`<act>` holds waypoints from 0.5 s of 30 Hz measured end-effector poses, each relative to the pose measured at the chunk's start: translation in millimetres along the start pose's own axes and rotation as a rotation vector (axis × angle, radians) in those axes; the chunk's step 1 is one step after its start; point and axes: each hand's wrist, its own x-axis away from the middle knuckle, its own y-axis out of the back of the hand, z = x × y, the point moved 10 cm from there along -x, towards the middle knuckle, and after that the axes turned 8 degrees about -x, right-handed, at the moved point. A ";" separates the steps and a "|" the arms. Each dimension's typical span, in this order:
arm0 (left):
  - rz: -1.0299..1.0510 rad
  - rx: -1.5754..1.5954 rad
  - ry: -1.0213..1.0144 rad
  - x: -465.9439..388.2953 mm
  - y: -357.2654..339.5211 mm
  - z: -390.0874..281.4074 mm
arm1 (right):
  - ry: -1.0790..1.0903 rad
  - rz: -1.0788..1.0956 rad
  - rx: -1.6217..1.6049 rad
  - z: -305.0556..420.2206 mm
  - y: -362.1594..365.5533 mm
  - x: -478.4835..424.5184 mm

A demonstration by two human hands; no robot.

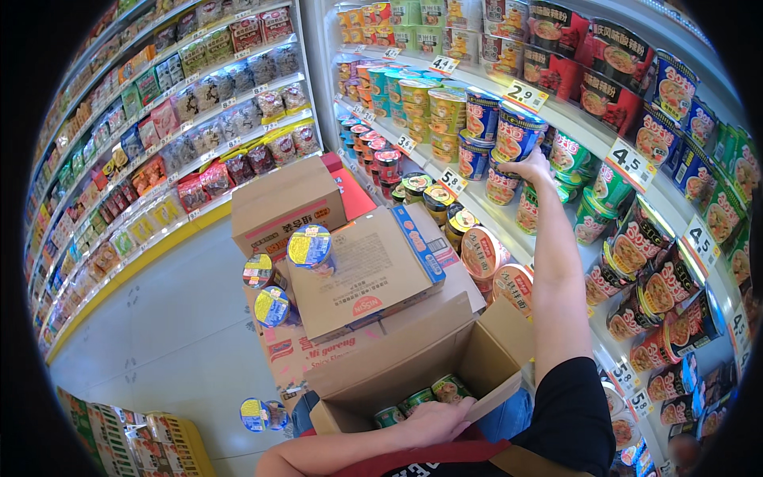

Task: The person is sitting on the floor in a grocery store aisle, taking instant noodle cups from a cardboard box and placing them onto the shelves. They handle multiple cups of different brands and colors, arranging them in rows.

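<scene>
My right hand [532, 168] reaches out to the shelf and grips a blue instant noodle cup [517, 134] near its base. Below it stands another noodle cup [502, 186], and blue cups [474, 156] are stacked just to the left. Green noodle cups [569, 152] sit to the right of my wrist. Lower down, my left hand [438, 423] holds the near wall of an open cardboard box [393, 364] on my lap. Several green noodle cups [417, 402] lie inside; my hand partly covers them.
A closed Nissin carton [363, 268] lies beyond the open box, with a noodle cup [309, 247] on top. Another carton [286, 203] stands behind. Two cups [273, 305] sit at its left side. Stacked cups [255, 415] stand on the floor near a yellow basket [194, 447]. Snack shelves [208, 149] line the left.
</scene>
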 end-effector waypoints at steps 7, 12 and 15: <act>-0.024 0.030 -0.007 0.4 3.1 0.8 | 0.073 -0.025 -0.141 -5.6 -2.6 -14.2; 0.009 0.009 0.003 0.0 6.4 0.8 | 0.235 0.127 -0.473 3.6 -12.7 -15.5; 0.010 0.013 -0.006 -0.4 6.6 3.3 | 0.281 0.169 -0.403 9.6 -17.9 -21.0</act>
